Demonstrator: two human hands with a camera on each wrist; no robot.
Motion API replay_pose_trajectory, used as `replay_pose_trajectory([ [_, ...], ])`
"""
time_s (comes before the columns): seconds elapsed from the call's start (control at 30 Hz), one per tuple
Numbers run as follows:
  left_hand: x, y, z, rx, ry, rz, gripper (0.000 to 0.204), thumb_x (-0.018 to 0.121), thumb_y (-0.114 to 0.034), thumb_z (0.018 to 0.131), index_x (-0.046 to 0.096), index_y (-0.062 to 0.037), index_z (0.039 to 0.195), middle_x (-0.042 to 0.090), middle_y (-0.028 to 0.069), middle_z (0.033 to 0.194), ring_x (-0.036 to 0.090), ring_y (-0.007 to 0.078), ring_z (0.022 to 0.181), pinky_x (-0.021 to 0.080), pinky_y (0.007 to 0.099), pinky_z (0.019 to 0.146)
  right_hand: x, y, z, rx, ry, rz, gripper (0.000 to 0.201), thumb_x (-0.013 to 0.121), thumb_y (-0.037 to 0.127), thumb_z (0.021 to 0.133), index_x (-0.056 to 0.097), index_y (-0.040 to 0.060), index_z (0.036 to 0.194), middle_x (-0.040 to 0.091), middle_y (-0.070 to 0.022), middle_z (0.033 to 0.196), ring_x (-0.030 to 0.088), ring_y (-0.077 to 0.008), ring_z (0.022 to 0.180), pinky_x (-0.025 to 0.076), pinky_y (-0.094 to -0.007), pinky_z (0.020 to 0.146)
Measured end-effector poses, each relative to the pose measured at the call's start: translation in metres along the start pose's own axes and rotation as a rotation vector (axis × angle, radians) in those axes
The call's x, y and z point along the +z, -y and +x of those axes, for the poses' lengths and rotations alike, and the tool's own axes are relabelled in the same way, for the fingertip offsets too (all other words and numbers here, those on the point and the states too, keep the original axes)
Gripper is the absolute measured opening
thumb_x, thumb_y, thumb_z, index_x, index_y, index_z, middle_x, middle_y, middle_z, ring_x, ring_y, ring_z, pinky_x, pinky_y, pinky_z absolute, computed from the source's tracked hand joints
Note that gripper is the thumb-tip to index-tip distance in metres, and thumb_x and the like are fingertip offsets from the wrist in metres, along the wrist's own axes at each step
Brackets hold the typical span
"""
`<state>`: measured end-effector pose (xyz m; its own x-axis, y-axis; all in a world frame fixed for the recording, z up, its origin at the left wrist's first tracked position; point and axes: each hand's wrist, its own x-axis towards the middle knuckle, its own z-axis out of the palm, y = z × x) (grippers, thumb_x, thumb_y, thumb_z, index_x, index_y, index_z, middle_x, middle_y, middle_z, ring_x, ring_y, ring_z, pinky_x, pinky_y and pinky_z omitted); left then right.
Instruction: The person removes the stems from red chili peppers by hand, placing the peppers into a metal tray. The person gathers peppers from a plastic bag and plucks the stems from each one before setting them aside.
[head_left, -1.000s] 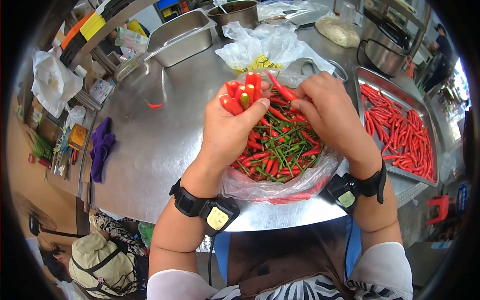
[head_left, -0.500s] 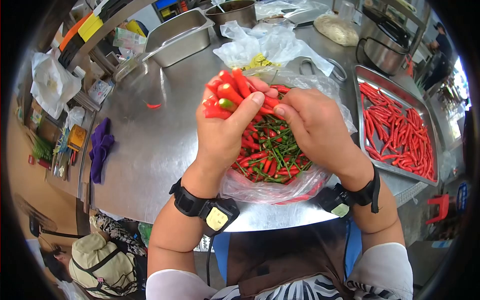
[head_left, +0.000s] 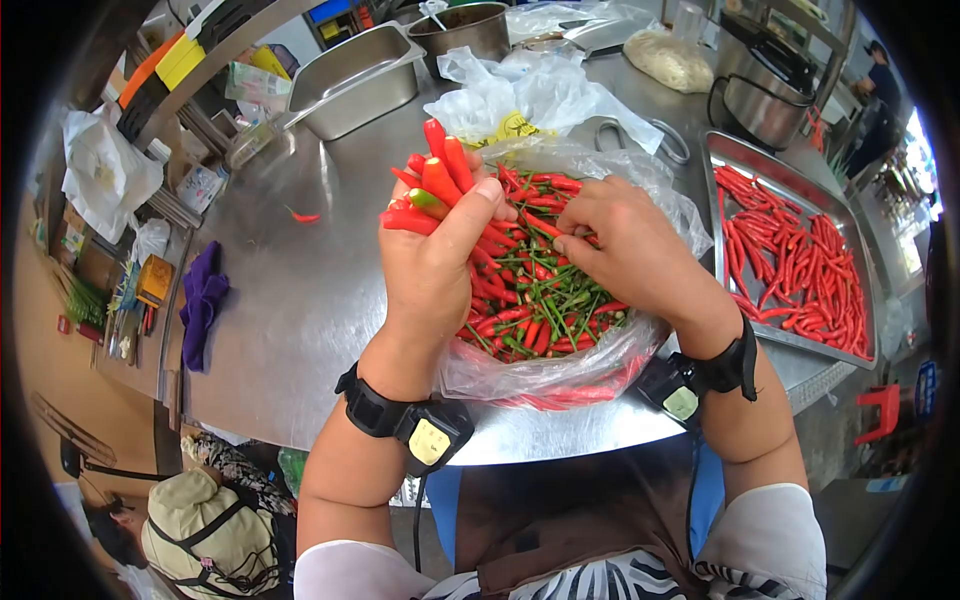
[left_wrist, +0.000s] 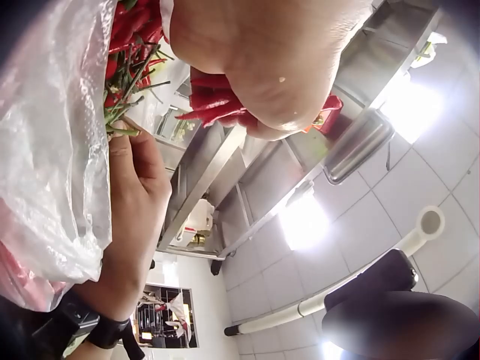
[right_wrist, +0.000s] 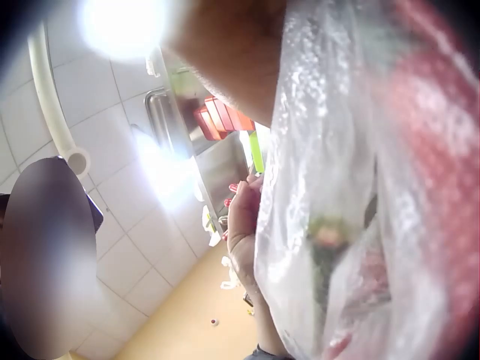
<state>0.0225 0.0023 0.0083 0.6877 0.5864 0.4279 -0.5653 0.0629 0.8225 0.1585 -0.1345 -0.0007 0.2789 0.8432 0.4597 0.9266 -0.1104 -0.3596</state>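
My left hand [head_left: 428,270] grips a bunch of red chili peppers [head_left: 440,182] upright, thumb across them; one has a green end. It is left of a clear plastic bag [head_left: 560,388] full of red chilies with green stems [head_left: 560,300]. My right hand [head_left: 645,245] is over the bag's right side, fingers curled down among the chilies. In the left wrist view the thumb and finger of the right hand [left_wrist: 139,202] pinch at a green chili stem [left_wrist: 124,129]. The left hand's bunch [left_wrist: 214,97] shows below its palm there. The bag [right_wrist: 330,187] fills much of the right wrist view.
A metal tray [head_left: 717,215] of destemmed-looking red chilies [head_left: 800,270] lies on the right. Behind the bag are a crumpled white bag [head_left: 540,85], scissors [head_left: 680,145] and a steel pan [head_left: 350,95]. A single chili [head_left: 302,216] and a purple cloth [head_left: 204,300] lie left.
The left hand has shifted left and slightly down with its bunch, now apart from the right hand. The right hand came to the bunch, then moved back right and down to the chilies in the bag.
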Motion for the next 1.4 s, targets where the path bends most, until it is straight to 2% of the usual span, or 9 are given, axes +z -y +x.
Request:
replay_pose_trajectory([
  [0.17,-0.004,-0.003,0.002,-0.094,-0.078,0.135,0.011,0.066,-0.007,0.087,0.062,-0.0001,0.094,0.063,0.0037,0.084,0.060,0.0112,0.074,0.048,0.0261,0.067,-0.012,0.012,0.001,0.115,-0.241,0.049,0.013,0.070,0.014,0.077,0.064,0.0028,0.075,0.059,-0.0126,0.078,0.056,-0.0330,0.076,0.043,-0.0435,0.069],
  [0.27,-0.001,-0.003,0.002,-0.212,-0.096,0.204,0.009,0.069,-0.009,0.086,0.065,-0.0021,0.088,0.063,0.0014,0.078,0.058,0.0088,0.071,0.046,0.0243,0.065,-0.019,0.026,0.000,-0.044,-0.429,-0.027,0.013,0.073,0.010,0.074,0.062,0.0037,0.074,0.056,-0.0103,0.075,0.053,-0.0302,0.072,0.040,-0.0428,0.066],
  [0.67,0.002,-0.006,0.000,-0.320,-0.073,-0.006,0.030,0.070,-0.007,0.085,0.055,0.0011,0.110,0.065,0.0061,0.090,0.064,0.0140,0.085,0.050,0.0275,0.079,-0.005,0.042,0.000,-0.494,-0.570,-0.086,0.020,0.075,0.007,0.066,0.063,0.0040,0.082,0.056,-0.0051,0.084,0.054,-0.0229,0.078,0.042,-0.0369,0.071],
  [0.87,0.003,-0.011,-0.002,-0.218,-0.034,0.038,0.044,0.067,0.000,0.085,0.046,0.0022,0.123,0.066,0.0107,0.096,0.065,0.0179,0.091,0.052,0.0304,0.083,-0.005,0.036,-0.002,-0.344,-0.279,0.276,0.026,0.065,-0.001,0.073,0.059,0.0011,0.099,0.059,-0.0082,0.088,0.057,-0.0200,0.079,0.046,-0.0340,0.074],
  [0.93,0.004,-0.013,-0.004,-0.187,-0.006,0.072,0.047,0.065,0.001,0.084,0.045,0.0031,0.127,0.066,0.0134,0.099,0.065,0.0195,0.090,0.052,0.0317,0.082,-0.001,0.028,-0.005,-0.022,-0.208,0.861,0.019,0.060,-0.002,0.084,0.057,-0.0005,0.103,0.060,-0.0062,0.090,0.058,-0.0125,0.078,0.046,-0.0276,0.071],
  [1.03,0.009,-0.019,-0.007,-0.146,0.102,0.198,0.053,0.066,0.004,0.082,0.042,0.0035,0.130,0.065,0.0138,0.106,0.065,0.0185,0.092,0.052,0.0315,0.084,-0.007,0.027,-0.002,0.250,-0.129,1.011,0.012,0.057,0.006,0.094,0.058,-0.0018,0.102,0.060,-0.0031,0.088,0.056,-0.0061,0.076,0.046,-0.0231,0.068],
  [1.1,0.009,-0.014,-0.007,0.039,0.236,0.334,0.058,0.067,0.005,0.081,0.040,0.0034,0.132,0.059,0.0153,0.122,0.065,0.0173,0.093,0.052,0.0310,0.087,-0.008,0.031,0.000,0.209,-0.122,1.094,0.015,0.056,0.012,0.097,0.058,-0.0020,0.101,0.059,-0.0013,0.084,0.056,-0.0067,0.072,0.046,-0.0230,0.067],
  [1.23,0.009,-0.025,-0.009,-0.321,0.345,0.064,0.074,0.064,0.012,0.080,0.029,0.0012,0.144,0.053,0.0088,0.124,0.063,0.0160,0.099,0.050,0.0311,0.090,-0.012,0.031,0.000,0.221,-0.004,1.234,0.014,0.056,0.012,0.097,0.060,-0.0019,0.099,0.059,-0.0017,0.080,0.056,-0.0074,0.070,0.046,-0.0224,0.064],
  [1.4,0.013,-0.019,-0.011,-0.208,0.416,0.104,0.067,0.063,0.013,0.080,0.033,0.0016,0.138,0.050,0.0139,0.128,0.066,0.0171,0.093,0.053,0.0299,0.085,-0.014,0.027,-0.001,0.325,0.057,1.549,0.014,0.057,0.010,0.096,0.059,-0.0021,0.090,0.060,-0.0038,0.080,0.057,-0.0084,0.061,0.047,-0.0233,0.059],
])
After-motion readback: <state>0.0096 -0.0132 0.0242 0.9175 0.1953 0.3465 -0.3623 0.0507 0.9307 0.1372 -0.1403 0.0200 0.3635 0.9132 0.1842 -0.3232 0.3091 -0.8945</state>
